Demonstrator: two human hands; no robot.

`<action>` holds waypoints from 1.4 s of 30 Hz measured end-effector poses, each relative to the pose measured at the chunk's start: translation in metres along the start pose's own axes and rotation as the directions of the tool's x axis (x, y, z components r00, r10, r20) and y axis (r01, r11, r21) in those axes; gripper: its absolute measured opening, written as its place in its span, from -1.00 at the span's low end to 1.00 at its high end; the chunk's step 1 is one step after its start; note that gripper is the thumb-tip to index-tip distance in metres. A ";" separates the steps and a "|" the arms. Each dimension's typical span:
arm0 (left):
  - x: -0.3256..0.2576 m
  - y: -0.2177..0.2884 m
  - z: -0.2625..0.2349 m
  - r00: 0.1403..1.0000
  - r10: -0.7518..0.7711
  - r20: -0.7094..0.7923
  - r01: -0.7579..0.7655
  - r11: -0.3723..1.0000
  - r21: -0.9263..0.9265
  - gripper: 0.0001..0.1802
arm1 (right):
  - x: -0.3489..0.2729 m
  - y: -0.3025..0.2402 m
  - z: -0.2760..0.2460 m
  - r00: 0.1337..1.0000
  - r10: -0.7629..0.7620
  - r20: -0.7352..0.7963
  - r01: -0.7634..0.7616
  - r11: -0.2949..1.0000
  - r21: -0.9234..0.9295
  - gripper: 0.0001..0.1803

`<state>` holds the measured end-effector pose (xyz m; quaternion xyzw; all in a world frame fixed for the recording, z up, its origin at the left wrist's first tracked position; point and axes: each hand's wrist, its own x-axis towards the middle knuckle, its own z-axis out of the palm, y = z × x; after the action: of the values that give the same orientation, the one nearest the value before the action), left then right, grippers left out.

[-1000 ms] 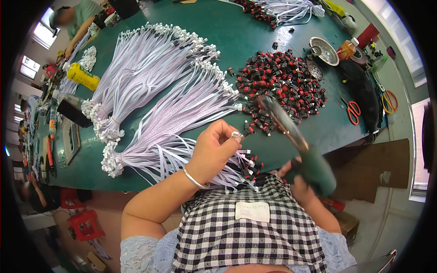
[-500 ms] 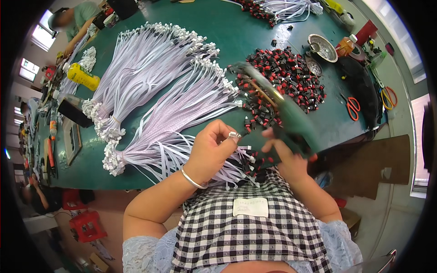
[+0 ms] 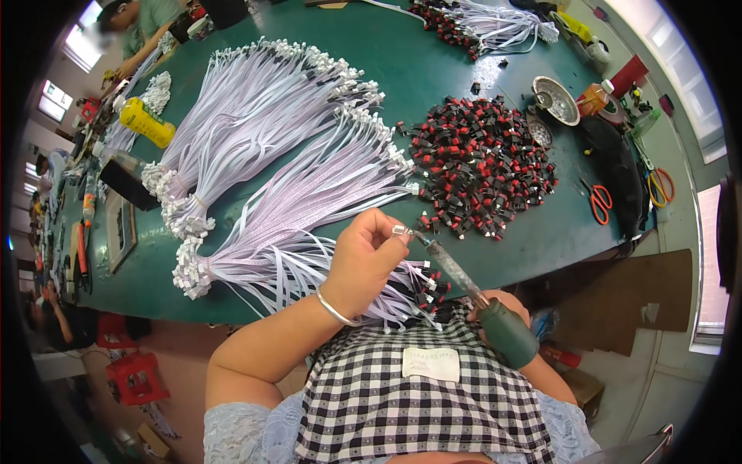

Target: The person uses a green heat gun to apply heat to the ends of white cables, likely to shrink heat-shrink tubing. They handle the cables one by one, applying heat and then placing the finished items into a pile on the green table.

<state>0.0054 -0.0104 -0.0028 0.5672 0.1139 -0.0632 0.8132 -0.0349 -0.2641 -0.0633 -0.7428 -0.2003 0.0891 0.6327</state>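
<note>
My left hand (image 3: 363, 251), with a silver bangle at its wrist, pinches a small white connector (image 3: 399, 230) between thumb and fingers. A soldering iron (image 3: 461, 277) with a dark green handle slants up from the lower right, its tip close to the connector; whether they touch I cannot tell. Its handle is in my right hand (image 3: 506, 301), which is partly hidden behind it. Beneath my left wrist lies a bundle of white ribbon cables (image 3: 297, 209), some with black and red ends by my apron. Beyond the iron sits a heap of small black and red parts (image 3: 483, 162).
Another white cable bundle (image 3: 243, 116) lies at the left. At the right are a metal bowl (image 3: 555, 100), orange-handled scissors (image 3: 600, 203) and a black bag (image 3: 614, 162). A yellow bottle (image 3: 147, 122) stands at the left, and a person (image 3: 143, 35) sits at the far left.
The soldering iron, a blur over the heap before, now points its tip at the connector with its handle low at the right. My left hand has barely moved.
</note>
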 end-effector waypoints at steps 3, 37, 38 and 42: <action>0.000 -0.001 -0.002 1.000 0.009 0.006 -0.009 1.000 0.021 -0.90 | 0.004 -0.002 0.003 0.996 -0.085 0.000 0.085 0.991 -0.101 -0.72; 0.002 -0.005 -0.001 0.999 0.049 0.015 -0.050 0.997 0.052 -0.90 | 0.002 -0.020 -0.002 0.972 0.040 0.231 0.024 0.963 -0.268 -0.77; 0.002 -0.005 -0.001 0.999 0.051 0.019 -0.052 0.997 0.055 -0.90 | 0.001 -0.018 -0.002 0.976 0.032 0.215 0.022 0.970 -0.242 -0.77; 0.001 -0.004 -0.001 0.999 0.035 0.009 -0.035 0.997 0.071 -0.90 | 0.000 -0.015 0.000 0.983 0.013 0.185 0.030 0.973 -0.230 -0.78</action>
<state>0.0054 -0.0112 -0.0072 0.5975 0.0986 -0.0552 0.7939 -0.0374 -0.2620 -0.0483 -0.7990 -0.2707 0.1312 0.5207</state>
